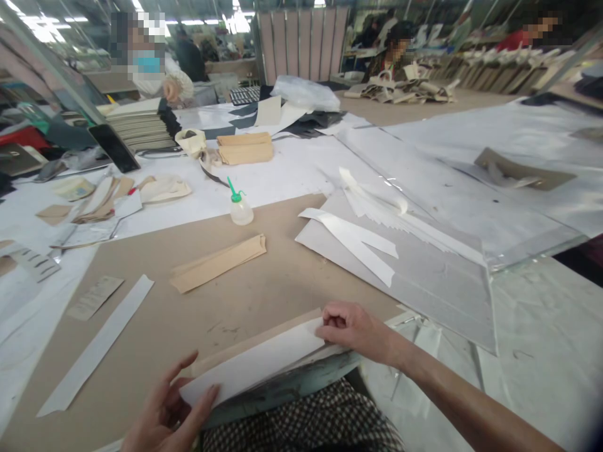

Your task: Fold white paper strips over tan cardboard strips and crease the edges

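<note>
A long white strip lies at the near edge of the brown board, over a tan piece that shows along its far side. My left hand grips the strip's left end, thumb on top and index finger raised apart. At the right end, my right hand pinches the strip with curled fingers; the fingertips are partly hidden. Another white strip rests on the board to the left, beside a small grey marked piece. Farther back are folded tan strips.
A green-tipped squeeze bottle stands behind the tan strips. On the right, a grey sheet carries several loose white strips. A phone leans near a metal pole at the far left. Other people sit beyond the table.
</note>
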`<state>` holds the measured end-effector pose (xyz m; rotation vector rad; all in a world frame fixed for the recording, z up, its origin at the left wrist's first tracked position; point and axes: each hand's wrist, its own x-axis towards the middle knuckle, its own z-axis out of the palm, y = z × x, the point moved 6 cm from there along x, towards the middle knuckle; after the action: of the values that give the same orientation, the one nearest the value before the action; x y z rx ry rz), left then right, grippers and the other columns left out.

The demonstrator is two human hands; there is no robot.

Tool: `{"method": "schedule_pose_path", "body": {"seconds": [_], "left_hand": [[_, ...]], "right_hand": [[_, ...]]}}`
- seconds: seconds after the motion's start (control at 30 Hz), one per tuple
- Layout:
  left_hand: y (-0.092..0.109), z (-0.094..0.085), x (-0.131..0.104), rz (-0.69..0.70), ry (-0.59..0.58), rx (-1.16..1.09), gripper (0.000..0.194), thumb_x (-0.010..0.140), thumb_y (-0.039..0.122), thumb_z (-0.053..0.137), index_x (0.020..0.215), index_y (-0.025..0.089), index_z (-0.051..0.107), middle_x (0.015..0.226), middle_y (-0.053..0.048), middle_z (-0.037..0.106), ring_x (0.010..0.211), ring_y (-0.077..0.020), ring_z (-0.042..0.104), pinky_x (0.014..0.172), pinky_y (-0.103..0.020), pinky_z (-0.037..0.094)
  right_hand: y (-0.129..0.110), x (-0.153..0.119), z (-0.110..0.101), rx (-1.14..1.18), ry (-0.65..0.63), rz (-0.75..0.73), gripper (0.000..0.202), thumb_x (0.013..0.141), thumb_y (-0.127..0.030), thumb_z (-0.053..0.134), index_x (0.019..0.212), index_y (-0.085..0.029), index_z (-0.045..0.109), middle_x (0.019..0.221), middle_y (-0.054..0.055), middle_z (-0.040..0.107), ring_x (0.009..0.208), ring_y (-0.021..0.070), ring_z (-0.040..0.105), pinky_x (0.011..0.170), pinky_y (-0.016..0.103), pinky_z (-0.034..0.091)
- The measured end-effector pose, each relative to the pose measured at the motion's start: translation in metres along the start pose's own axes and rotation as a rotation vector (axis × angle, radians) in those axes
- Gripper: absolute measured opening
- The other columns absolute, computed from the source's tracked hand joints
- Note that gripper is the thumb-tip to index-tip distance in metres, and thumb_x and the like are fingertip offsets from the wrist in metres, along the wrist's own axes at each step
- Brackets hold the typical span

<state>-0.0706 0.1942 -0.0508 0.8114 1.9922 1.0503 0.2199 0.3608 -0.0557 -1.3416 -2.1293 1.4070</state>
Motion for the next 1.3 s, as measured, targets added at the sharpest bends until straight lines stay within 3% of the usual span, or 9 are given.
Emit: {"method": "schedule_pose_path", "body": {"seconds": [0.17,0.43,1.3], "left_hand": [[0.004,0.0,0.009,0.061,0.004,0.123,0.083,0.067,0.07,0.075,0.132,0.022,0.057,0.078,0.001,0.069,0.055,-0.0156,0.058,0.052,-0.026,0.05],[-0.001,0.0,0.016,0.041,-0.008,0.181,0.085,0.066,0.073,0.073,0.132,0.022,0.059,0.081,0.0,0.07,0.056,-0.0164,0.059,0.054,-0.028,0.051],[-0.01,-0.001,0.02,0.007,-0.024,0.209,0.082,0.068,0.075,0.069,0.129,0.022,0.059,0.084,-0.001,0.069,0.066,-0.0195,0.062,0.059,-0.03,0.052]], "right_hand": [[0.001,0.004,0.002,-0.104,0.058,-0.03,0.022,0.083,-0.027,0.07,0.069,-0.019,0.056,0.07,-0.004,0.054,0.065,0.0118,0.049,0.061,0.025,0.032],[0.0,0.004,0.005,-0.198,0.108,-0.047,0.024,0.084,-0.017,0.074,0.07,-0.018,0.056,0.072,-0.006,0.053,0.065,0.0102,0.05,0.063,0.025,0.031],[-0.004,0.002,0.003,-0.182,0.107,-0.124,0.024,0.083,-0.021,0.073,0.064,-0.019,0.059,0.071,-0.004,0.056,0.064,0.0101,0.054,0.06,0.022,0.035]]}}
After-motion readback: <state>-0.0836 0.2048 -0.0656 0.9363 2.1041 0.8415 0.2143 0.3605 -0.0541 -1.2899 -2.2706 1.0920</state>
